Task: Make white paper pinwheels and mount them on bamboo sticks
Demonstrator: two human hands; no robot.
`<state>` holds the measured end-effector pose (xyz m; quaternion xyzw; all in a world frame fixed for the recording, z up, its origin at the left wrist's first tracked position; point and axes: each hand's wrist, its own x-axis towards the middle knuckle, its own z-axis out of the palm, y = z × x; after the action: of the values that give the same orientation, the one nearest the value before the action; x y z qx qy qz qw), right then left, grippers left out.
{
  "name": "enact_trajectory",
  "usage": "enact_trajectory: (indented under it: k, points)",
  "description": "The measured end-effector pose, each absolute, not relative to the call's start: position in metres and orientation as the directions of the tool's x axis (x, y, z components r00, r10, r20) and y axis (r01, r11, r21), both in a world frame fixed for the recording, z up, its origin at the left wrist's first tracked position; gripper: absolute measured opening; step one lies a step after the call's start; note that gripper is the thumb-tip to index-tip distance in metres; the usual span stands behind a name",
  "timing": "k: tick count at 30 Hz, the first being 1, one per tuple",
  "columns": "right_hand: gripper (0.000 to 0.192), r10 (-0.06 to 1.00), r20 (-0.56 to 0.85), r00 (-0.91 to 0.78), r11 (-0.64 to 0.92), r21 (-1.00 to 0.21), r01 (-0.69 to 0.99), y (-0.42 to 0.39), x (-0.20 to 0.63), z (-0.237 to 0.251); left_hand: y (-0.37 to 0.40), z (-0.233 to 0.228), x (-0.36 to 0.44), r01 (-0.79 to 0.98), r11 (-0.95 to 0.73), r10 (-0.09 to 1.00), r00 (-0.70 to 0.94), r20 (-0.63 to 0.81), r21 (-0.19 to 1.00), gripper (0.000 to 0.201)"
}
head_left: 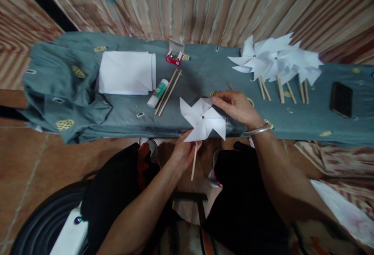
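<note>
A white paper pinwheel (196, 122) with a silver pin at its middle is held over the near edge of the cloth-covered table. Its wooden stick (194, 163) points down toward my lap. My left hand (185, 150) is closed round the stick just under the blades, its fingers partly hidden behind the paper. At the upper right blade, my right hand (233, 105) has thumb and fingertips together on the paper's edge. A bracelet (258, 129) circles my right wrist.
White paper sheets (125, 72), a glue stick (158, 93), two wooden sticks (169, 93) and a red box of pins (174, 55) lie left. Several finished pinwheels (267, 58) overlap at the right, beside a dark phone (341, 99). Scissors partly show behind my right hand.
</note>
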<state>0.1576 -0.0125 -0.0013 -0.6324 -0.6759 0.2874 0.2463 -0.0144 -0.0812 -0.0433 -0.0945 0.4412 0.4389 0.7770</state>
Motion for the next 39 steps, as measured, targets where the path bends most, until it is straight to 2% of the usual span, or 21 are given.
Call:
enact_trajectory:
  k: [6,11,15,28,33,39]
  points:
    - [0.043,0.964,-0.223,-0.148,-0.111,-0.837,0.535,-0.027,0.158,-0.006,-0.082,-0.047,-0.013,-0.744,0.608,0.626,0.235,-0.744,0.277,0.018]
    - [0.04,0.95,-0.277,-0.144,-0.187,-0.874,0.449,-0.03,0.154,-0.011,-0.083,-0.049,-0.015,-0.688,0.628,0.685,0.267,-0.679,0.363,0.008]
    - [0.041,0.937,-0.323,-0.134,-0.268,-0.909,0.319,-0.031,0.152,-0.011,-0.083,-0.045,-0.017,-0.66,0.637,0.708,0.299,-0.639,0.397,0.008]
    - [0.035,0.866,-0.46,-0.197,-0.449,-0.888,0.099,-0.035,0.147,-0.01,-0.078,-0.024,-0.011,-0.706,0.639,0.668,0.313,-0.675,0.305,0.025]
    - [0.053,0.839,-0.481,-0.254,-0.496,-0.868,0.006,-0.04,0.144,-0.007,-0.078,-0.023,-0.011,-0.708,0.645,0.667,0.336,-0.665,0.289,0.029]
    - [0.065,0.848,-0.45,-0.282,-0.468,-0.884,0.001,-0.044,0.137,-0.01,-0.079,-0.029,-0.01,-0.726,0.61,0.706,0.316,-0.634,0.317,0.033]
